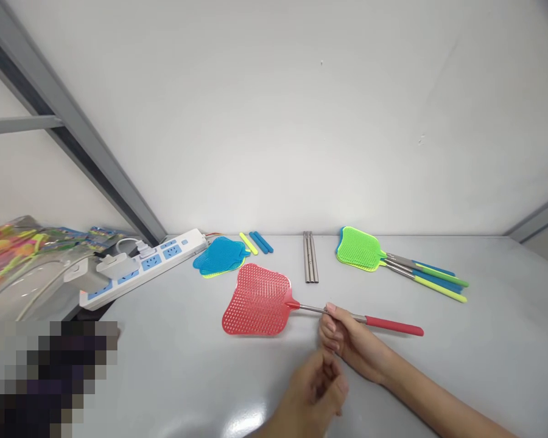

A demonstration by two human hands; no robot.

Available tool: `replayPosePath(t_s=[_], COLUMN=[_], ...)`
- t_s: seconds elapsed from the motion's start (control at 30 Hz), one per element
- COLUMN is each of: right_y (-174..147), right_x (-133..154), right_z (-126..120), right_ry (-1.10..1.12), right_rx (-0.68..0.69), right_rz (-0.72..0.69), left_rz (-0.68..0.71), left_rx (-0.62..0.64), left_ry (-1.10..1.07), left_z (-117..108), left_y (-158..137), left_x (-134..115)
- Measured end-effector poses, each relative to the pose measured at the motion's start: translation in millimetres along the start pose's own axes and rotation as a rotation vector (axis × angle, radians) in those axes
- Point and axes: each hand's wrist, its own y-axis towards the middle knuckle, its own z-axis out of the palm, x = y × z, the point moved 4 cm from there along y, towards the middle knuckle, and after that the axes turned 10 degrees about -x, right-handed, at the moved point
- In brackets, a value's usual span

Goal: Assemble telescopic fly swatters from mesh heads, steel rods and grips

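Observation:
A red fly swatter [260,301] with a perforated head, a metal rod and a red handle lies across the middle of the view. Its rod is pinched between the thumb and fingers of my right hand [349,340], the head pointing left and the handle right. Closer to me, my left hand [313,389] is below the rod and apart from it, its fingers curled in and slightly blurred. Nothing shows in that hand.
Blue swatter heads [220,255] and short coloured handles [261,242] lie at the back left. Metal rods [309,258] lie at the back centre, and a stack of complete fly swatters [358,249] at the right. A power strip [141,274] with plugged-in chargers and bagged goods [22,255] are on the left.

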Motion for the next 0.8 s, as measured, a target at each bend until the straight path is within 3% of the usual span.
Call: replayPosePath(t_s=[0.1, 0.33, 0.8], right_y=[-1, -6, -11], right_x=[3, -4, -15], right_z=[0, 7, 10], right_ry=[0.003, -0.011, -0.076], right_rx=[0.001, 0.127, 0.214], right_rz=[-0.048, -0.001, 0.047], left_rz=[-0.090, -0.020, 0.107], left_rx=[-0.086, -0.232, -0.212], left_ry=[-0.161, -0.196, -0.144], left_z=[-11, -29, -30], left_y=[9, 16, 20], left_x=[-6, -14, -12])
